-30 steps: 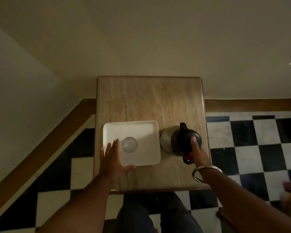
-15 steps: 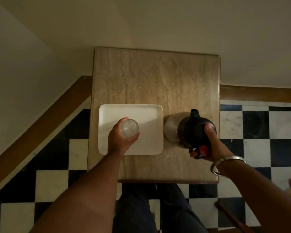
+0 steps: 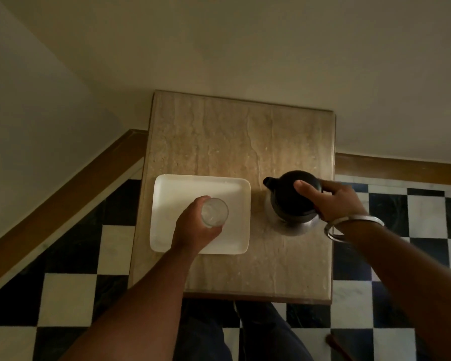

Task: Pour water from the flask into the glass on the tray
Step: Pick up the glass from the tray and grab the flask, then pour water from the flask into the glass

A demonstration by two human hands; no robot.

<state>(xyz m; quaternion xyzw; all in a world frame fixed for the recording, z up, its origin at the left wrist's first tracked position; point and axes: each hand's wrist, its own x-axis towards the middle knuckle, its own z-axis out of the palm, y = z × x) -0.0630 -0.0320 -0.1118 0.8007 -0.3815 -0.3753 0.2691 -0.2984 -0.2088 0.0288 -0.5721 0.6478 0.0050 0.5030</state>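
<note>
A small rectangular table with a beige, veined stone top (image 3: 235, 142) is seen from directly above, set against a pale wall, with a black-and-white chequered floor (image 3: 68, 290) on either side of it. A white rectangular tray with rounded corners (image 3: 182, 188) lies on the near left part of the tabletop. A clear, round drinking glass (image 3: 214, 212) is seen mouth-up over the tray, toward the tray's 4 o'clock area; whether its base rests on the tray or is lifted just above it cannot be told. The glass is grasped by the left hand (image 3: 193, 227), whose fingers are wrapped around its side from 8 o'clock, the rim left uncovered. At 3 o'clock from the tray, just beside it but apart from it, a flask with a black domed top and a shiny metal body (image 3: 284, 204) is set on the tabletop, its short black spout pointed toward 10 o'clock. The flask is gripped by the right hand (image 3: 331, 199) from its 3 o'clock side, the thumb laid across the black top and the remaining fingers curled around the far side. A silver metal bangle (image 3: 349, 225) is worn on the right wrist. Dark trousers (image 3: 245, 334) are visible below the near table edge at 6 o'clock.
</note>
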